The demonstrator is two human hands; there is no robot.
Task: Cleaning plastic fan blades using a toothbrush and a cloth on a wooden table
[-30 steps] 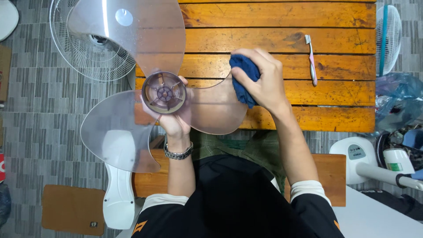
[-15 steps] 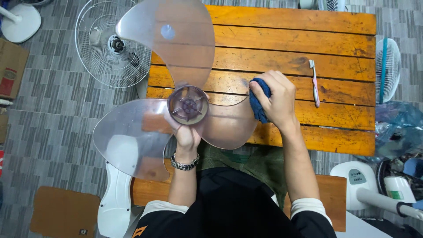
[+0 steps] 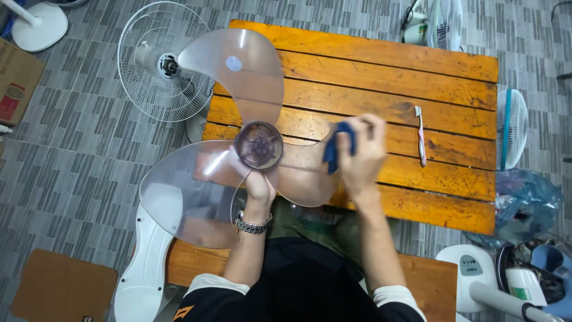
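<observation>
At your far left edge, a brown cardboard box [image 3: 16,80] lies on the grey floor, bearing a rectangular red-and-white label [image 3: 12,101]. At your lower right, a white fan base [image 3: 471,265] carries a small grey control panel, and just beside it a white housing shows a small green label [image 3: 519,293].

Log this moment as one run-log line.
left hand: grips fan blade below hub | right hand: presses blue cloth on blade | toothbrush: lying on wooden table
</observation>
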